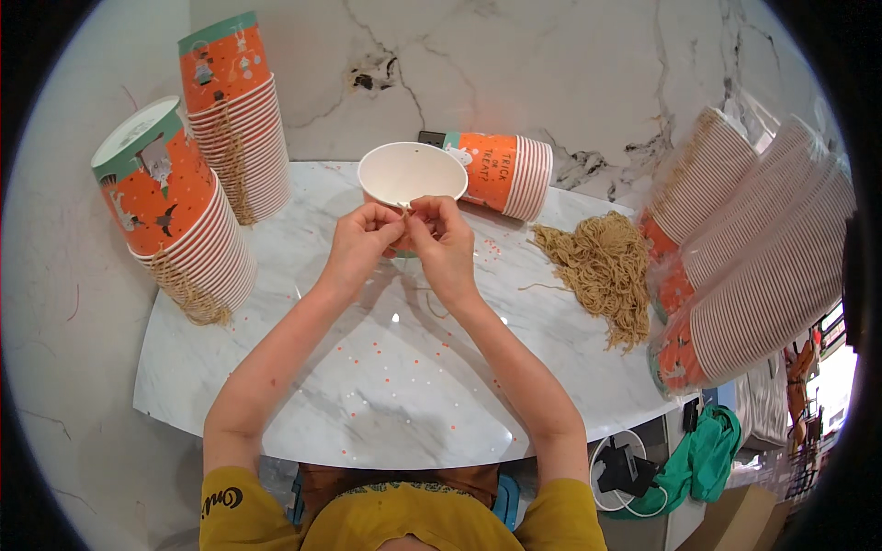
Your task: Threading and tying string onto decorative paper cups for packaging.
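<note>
A paper cup (413, 170) with a white inside and an orange outside stands in front of me, its mouth facing up. At its near rim my left hand (361, 246) and my right hand (447, 257) meet, fingertips pinched together. Between them is a thin tan string, mostly hidden by the fingers. A loose curve of string (432, 303) shows below my right hand. To the right lies a tangled heap of tan strings (602, 271).
Stacked orange cups (188, 202) and a taller stack (234, 119) stand at the left, strings hanging from them. Behind the cup, another stack (528, 179) lies sideways. Plastic-wrapped cup stacks (763, 266) crowd the right edge. Small paper dots litter the marbled table (312, 413).
</note>
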`<state>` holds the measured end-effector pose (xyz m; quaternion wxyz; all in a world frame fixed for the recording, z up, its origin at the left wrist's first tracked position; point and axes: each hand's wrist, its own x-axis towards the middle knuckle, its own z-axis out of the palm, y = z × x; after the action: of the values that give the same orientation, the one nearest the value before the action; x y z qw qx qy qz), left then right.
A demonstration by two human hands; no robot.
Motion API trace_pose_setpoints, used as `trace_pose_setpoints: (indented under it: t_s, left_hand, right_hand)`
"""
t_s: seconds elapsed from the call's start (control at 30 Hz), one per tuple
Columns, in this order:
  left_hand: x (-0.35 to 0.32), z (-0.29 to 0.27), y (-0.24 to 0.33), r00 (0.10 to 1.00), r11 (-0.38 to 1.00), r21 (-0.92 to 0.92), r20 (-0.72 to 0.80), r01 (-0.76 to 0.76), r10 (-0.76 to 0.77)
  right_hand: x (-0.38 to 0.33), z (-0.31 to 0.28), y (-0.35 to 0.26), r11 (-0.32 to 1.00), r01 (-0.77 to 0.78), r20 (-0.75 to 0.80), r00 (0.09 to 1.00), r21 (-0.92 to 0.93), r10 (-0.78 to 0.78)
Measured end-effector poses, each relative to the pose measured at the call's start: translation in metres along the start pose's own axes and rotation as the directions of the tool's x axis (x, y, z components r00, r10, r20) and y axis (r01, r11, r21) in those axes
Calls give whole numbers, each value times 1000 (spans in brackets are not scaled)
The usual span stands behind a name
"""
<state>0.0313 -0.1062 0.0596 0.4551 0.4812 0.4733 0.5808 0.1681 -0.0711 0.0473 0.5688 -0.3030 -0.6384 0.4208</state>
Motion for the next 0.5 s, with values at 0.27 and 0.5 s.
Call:
trace_pose_setpoints:
  t_s: [0.27, 0.5]
  left_hand:
    - [5, -8, -2, 989, 946, -292, -4, 138, -145]
    - [6, -11, -5, 982, 921, -342, 28, 185, -187]
  right_hand:
    - [0, 1, 5, 997, -3, -73, 997, -82, -3]
    - [0, 1, 13, 988, -2, -62, 998, -158, -7]
